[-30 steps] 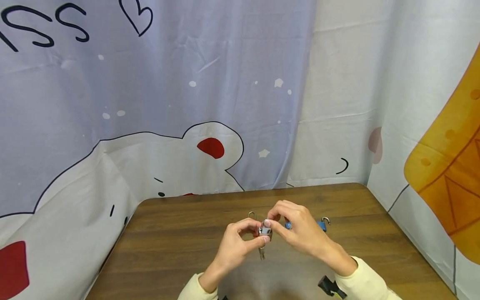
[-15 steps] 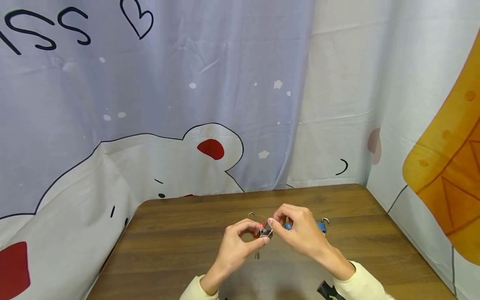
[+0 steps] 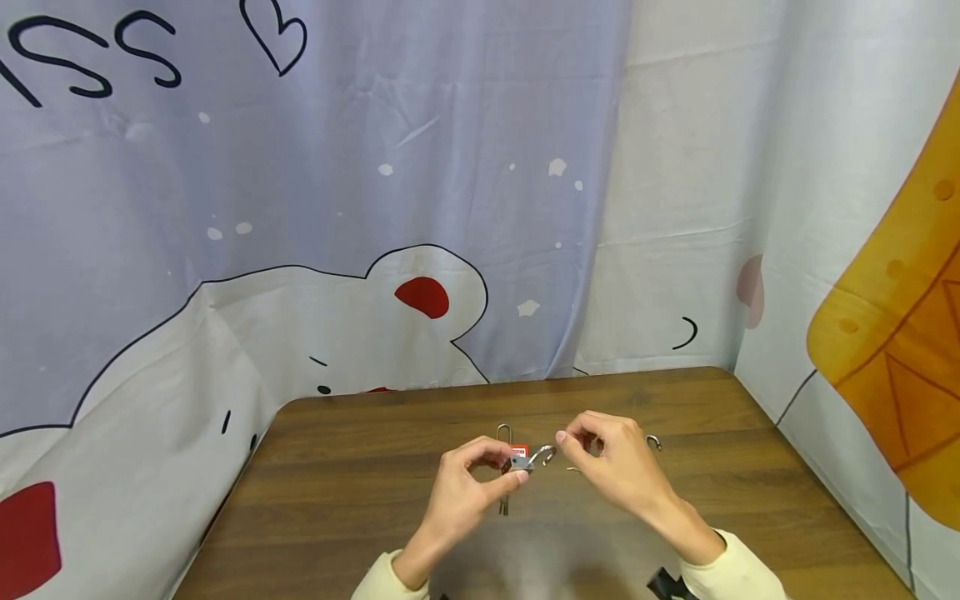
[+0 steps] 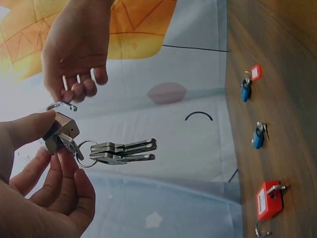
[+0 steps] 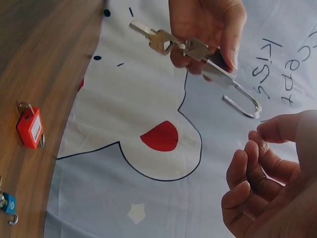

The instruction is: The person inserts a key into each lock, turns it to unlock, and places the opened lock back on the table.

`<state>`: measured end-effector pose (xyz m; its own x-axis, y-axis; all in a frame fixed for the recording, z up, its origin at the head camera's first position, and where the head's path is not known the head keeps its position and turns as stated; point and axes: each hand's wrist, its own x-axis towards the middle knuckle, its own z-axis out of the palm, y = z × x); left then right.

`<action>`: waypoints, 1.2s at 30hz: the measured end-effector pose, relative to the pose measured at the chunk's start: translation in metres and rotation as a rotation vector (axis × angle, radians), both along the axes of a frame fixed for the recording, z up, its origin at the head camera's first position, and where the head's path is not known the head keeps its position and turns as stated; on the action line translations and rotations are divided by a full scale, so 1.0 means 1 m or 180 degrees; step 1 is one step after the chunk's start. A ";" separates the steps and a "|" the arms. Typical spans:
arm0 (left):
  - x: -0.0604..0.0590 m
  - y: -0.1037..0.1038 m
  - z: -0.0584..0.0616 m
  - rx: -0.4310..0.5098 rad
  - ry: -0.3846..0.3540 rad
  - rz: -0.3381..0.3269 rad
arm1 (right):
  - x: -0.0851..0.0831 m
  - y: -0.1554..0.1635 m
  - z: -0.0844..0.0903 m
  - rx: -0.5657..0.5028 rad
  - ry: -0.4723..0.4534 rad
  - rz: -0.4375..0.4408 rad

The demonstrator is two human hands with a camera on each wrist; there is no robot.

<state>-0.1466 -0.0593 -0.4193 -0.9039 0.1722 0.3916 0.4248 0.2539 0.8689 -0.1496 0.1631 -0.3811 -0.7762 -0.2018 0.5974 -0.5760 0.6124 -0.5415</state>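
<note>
My left hand (image 3: 510,467) pinches a small silver padlock (image 3: 522,462) by its body above the wooden table (image 3: 337,483). Its shackle (image 3: 544,454) has swung open and points to the right. A bunch of keys (image 4: 124,151) hangs from the lock's keyhole. My right hand (image 3: 564,439) hovers just right of the shackle with curled fingers and holds nothing. The right wrist view shows the padlock (image 5: 218,72) with a clear gap between its shackle tip and my right fingertips (image 5: 260,141).
A red padlock (image 4: 270,200) lies on the table behind my hands, and two blue padlocks (image 4: 258,136) with a red tag (image 4: 255,72) lie further right. Printed curtains hang closely round the table's far and side edges.
The shackle has sprung open. My right hand, which was pinching the top of the lock, has let go and drawn a little to the right. The left hand keeps its grip.
</note>
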 end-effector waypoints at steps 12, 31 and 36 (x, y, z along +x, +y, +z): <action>-0.018 -0.021 -0.015 0.0080 -0.0261 0.0186 | 0.002 0.019 -0.005 0.0320 0.0295 0.0264; -0.054 -0.053 -0.060 -0.0341 -0.0740 0.0363 | 0.012 0.035 -0.040 0.1226 0.0148 0.0627; -0.068 -0.058 -0.075 -0.0553 -0.0787 0.0343 | 0.014 0.036 -0.050 0.1292 0.0224 0.0623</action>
<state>-0.2150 -0.1176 -0.4938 -0.9847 0.1152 0.1309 0.1687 0.4397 0.8821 -0.1361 0.1988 -0.4309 -0.6603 -0.5694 0.4896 -0.7289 0.6429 -0.2354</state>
